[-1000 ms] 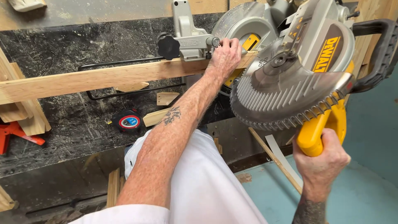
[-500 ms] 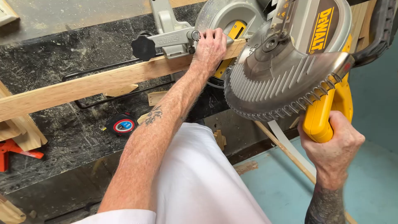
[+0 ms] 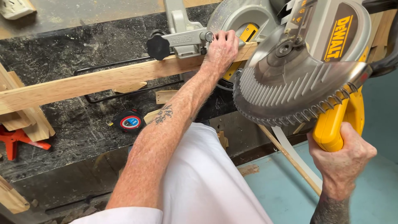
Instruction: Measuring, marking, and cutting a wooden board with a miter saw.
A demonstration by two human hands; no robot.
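A long pale wooden board lies across the dark workbench and runs under the mitre saw. My left hand presses down on the board right beside the saw's grey clamp with its black knob. My right hand is wrapped around the saw's yellow handle at the lower right. The grey blade guard hangs above the board, just right of my left hand. The blade itself is hidden by the guard.
A black and red tape measure lies on the bench below the board. Small wood offcuts sit near it. An orange clamp and stacked timber are at the left. Thin strips lean over the blue floor.
The view has shifted, so the saw and board sit further left in the frame. My right hand has closed more fully on the yellow handle. My left hand stays on the board.
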